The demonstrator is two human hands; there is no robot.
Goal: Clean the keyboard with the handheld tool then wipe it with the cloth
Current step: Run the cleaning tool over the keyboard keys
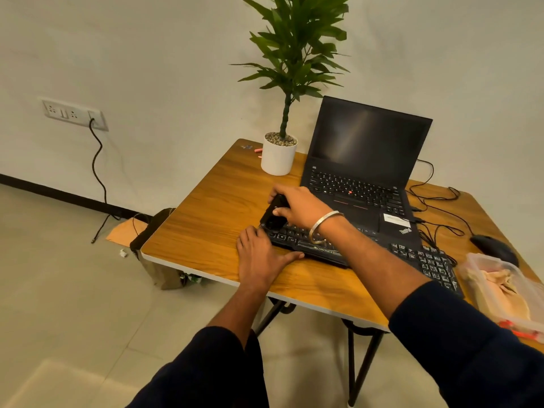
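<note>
2 hands work the left end of the black Zebronics keyboard (347, 248), which lies along the near side of the wooden folding table (206, 219), just in front of the laptop.

- Right hand (297, 206): fingers curled round a small black handheld cleaning tool (272, 216), held nose-down over the leftmost keys. Judged: the tool is angled so its tip meets the key gaps at the corner. Whether the tip touches the keys cannot be told. A metal bangle (322, 226) sits on that wrist.
- Left hand (259, 254): flat, fingers straight, palm on the table against the keyboard's left end, thumb along its near edge. Judged: a brace, so the board does not slide under the tool's push.
- Step in hand, as judged: tool cleaning, at the left end; the number pad on the right appears not yet reached.
- Cloth (497, 285): pale, folded, lying in a clear plastic container (477, 260) at the near right of the table, well apart from both hands. Likely parked there for the wiping step.

Outward:
- ThinkPad laptop (365, 160), open, screen dark, far of the keyboard.
- Black mouse (494, 247) right of it, with cables (435, 201) trailing.
- Potted plant (279, 154) in a white pot, far left of the laptop.
- Wall socket (73, 113) on the left with a cord hanging to the floor.
</note>
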